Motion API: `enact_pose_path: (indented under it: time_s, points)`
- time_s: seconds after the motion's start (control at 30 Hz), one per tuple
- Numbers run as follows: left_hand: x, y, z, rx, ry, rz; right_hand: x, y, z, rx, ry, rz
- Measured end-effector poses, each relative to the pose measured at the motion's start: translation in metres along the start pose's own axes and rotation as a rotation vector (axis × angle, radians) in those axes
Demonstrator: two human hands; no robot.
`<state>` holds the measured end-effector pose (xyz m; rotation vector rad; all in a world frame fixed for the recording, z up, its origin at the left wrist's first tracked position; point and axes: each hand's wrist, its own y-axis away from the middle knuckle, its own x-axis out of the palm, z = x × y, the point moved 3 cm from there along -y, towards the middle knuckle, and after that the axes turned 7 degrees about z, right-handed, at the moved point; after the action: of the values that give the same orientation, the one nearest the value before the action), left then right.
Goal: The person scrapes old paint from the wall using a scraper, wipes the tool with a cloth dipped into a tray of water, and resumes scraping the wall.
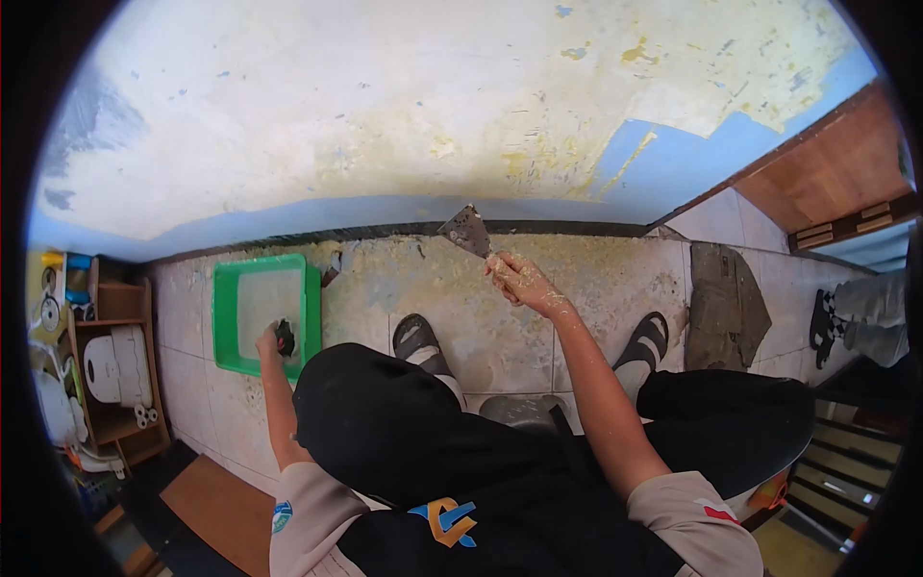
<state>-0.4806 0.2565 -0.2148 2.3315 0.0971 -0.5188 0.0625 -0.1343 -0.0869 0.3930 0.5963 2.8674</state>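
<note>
My right hand [519, 282], flecked with pale scrapings, is closed round the handle of a putty knife [467, 231]. The knife's wide blade points up and left, near the foot of the wall [385, 154]. The wall shows pale, yellowish and blue patches. On the left, my left hand [272, 338] is over the lower right part of a green basin [311, 308], its fingers round a dark object [286, 338] that I cannot make out clearly. Pale material covers the basin's bottom.
Scrapings cover the floor tiles [500, 341] between my feet. A flattened brown sheet [723, 308] lies to the right. Shelves [115, 365] stand at far left, a wooden panel [827, 163] at upper right. Another person's legs [870, 313] show at far right.
</note>
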Motion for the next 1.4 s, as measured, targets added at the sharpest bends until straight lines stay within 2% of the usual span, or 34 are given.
enact_pose_path:
  time_s: [0.03,0.1,0.17,0.23,0.3,0.37,0.43,0.5,0.63,0.67,0.73,0.77,0.8,0.83,0.87,1.07,1.2,1.27,1.4]
  points:
    - [0.013,0.011,-0.014,0.016,-0.013,0.01,-0.003,-0.002,-0.004,-0.052,0.022,-0.051]
    - [0.044,0.072,-0.053,0.475,-0.214,-0.281,-0.006,-0.001,-0.006,-0.11,0.036,-0.119]
    - [0.082,0.125,-0.105,0.716,-0.343,0.027,-0.006,-0.001,-0.004,-0.243,0.002,-0.241]
    - [0.138,0.26,-0.165,0.788,-0.491,0.463,-0.009,-0.007,-0.015,-0.264,-0.132,-0.277]
    - [0.186,0.336,-0.191,0.804,-0.661,0.938,-0.011,-0.006,-0.019,-0.285,-0.261,-0.315]
    - [0.226,0.415,-0.201,0.757,-0.899,1.212,-0.011,0.0,-0.015,-0.35,-0.506,-0.368]
    - [0.268,0.442,-0.194,0.777,-1.151,1.405,-0.018,0.0,-0.012,-0.379,-0.48,-0.439]
    - [0.313,0.458,-0.18,0.846,-1.262,1.404,-0.027,0.008,-0.014,-0.414,-0.459,-0.509]
    - [0.407,0.448,-0.131,0.843,-0.926,1.266,-0.053,0.017,-0.032,-0.381,-0.372,-0.634]
    - [0.425,0.451,-0.118,0.852,-0.933,1.263,-0.06,0.016,-0.037,-0.38,-0.356,-0.664]
    - [0.459,0.46,-0.102,0.783,-0.536,1.244,-0.069,0.017,-0.039,-0.392,-0.354,-0.683]
    - [0.475,0.459,-0.091,0.791,-0.537,1.241,-0.073,0.018,-0.039,-0.394,-0.351,-0.699]
    - [0.489,0.456,-0.083,0.711,-0.342,1.273,-0.079,0.019,-0.038,-0.402,-0.352,-0.697]
    - [0.494,0.463,-0.079,0.622,-0.152,1.294,-0.082,0.02,-0.04,-0.365,-0.374,-0.693]
    - [0.497,0.468,-0.074,0.617,-0.048,1.213,-0.084,0.02,-0.043,-0.326,-0.398,-0.692]
    - [0.515,0.449,-0.048,0.623,0.018,1.054,-0.093,0.022,-0.057,-0.294,-0.248,-0.75]
    - [0.514,0.455,-0.049,0.642,0.011,1.036,-0.097,0.021,-0.057,-0.289,-0.142,-0.8]
    - [0.517,0.455,-0.047,0.638,0.057,1.07,-0.098,0.027,-0.05,-0.296,0.026,-0.893]
    - [0.522,0.451,-0.042,0.617,0.104,1.058,-0.102,0.026,-0.05,-0.266,0.035,-0.92]
